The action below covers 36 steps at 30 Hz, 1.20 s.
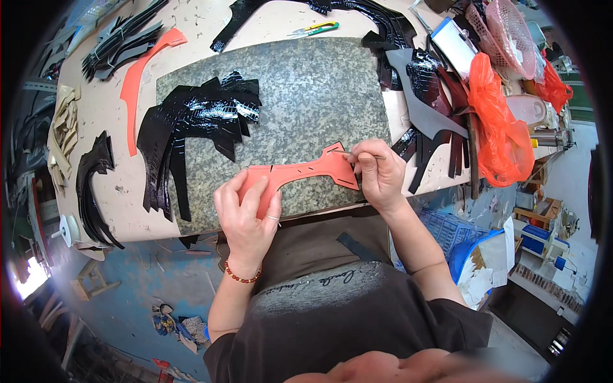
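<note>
A coral-coloured template (300,171) with several narrow slots lies across the near part of a mottled grey-green stone slab (319,89). Dark edges of a black piece peek out from under its right end. My left hand (246,207) grips the template's left end, fingers on top and thumb by its near edge. Pinched in my right hand (381,175) is a thin, pen-like marking tool (377,156), its tip at a slot near the template's upper right end. To the left, a fanned stack of glossy black crocodile-textured leather pieces (191,115) rests partly on the slab.
Another coral template (133,86) lies left of the slab. Yellow-green thread snips (313,29) sit behind it. On the right are a grey template (424,99), dark leather pieces, a red plastic bag (501,121) and pink baskets (507,38). A thread spool (68,230) stands at the left edge.
</note>
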Available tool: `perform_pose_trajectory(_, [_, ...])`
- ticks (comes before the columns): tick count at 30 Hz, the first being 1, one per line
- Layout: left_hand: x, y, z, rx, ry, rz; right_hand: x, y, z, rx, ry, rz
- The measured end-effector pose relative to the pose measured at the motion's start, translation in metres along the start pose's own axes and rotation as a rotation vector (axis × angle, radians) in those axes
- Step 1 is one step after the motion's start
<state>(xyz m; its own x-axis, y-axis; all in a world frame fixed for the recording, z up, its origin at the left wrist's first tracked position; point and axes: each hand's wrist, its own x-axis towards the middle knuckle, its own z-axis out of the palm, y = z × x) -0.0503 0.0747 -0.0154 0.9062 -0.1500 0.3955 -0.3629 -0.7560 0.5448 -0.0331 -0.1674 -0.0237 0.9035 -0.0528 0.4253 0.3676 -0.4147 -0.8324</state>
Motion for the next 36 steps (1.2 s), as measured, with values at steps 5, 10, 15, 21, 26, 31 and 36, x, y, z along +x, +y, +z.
perform_pose_trajectory(5, [-0.001, 0.001, 0.002, 0.024, -0.003, 0.001, 0.009, -0.009, 0.001, -0.103, -0.032, -0.069])
perform_pose_trajectory(10, [0.001, 0.003, 0.001, 0.034, -0.012, 0.005, 0.014, -0.006, -0.003, -0.177, -0.062, -0.169])
perform_pose_trajectory(15, [0.002, 0.002, 0.002, 0.025, -0.019, 0.006, 0.005, 0.003, -0.026, 0.074, 0.254, 0.09])
perform_pose_trajectory(21, [0.001, 0.002, 0.001, 0.031, -0.023, -0.002, -0.01, -0.024, -0.023, -0.101, -0.177, -0.148])
perform_pose_trajectory(26, [0.001, 0.001, 0.0, 0.032, -0.021, -0.006, -0.015, -0.02, -0.018, -0.088, -0.189, -0.219])
perform_pose_trajectory(31, [0.001, 0.002, 0.001, 0.032, -0.005, 0.004, -0.023, -0.011, -0.043, 0.02, 0.036, 0.155])
perform_pose_trajectory(36, [-0.001, -0.001, 0.003, 0.006, 0.006, 0.011, -0.001, -0.03, -0.001, 0.45, 0.188, 0.2])
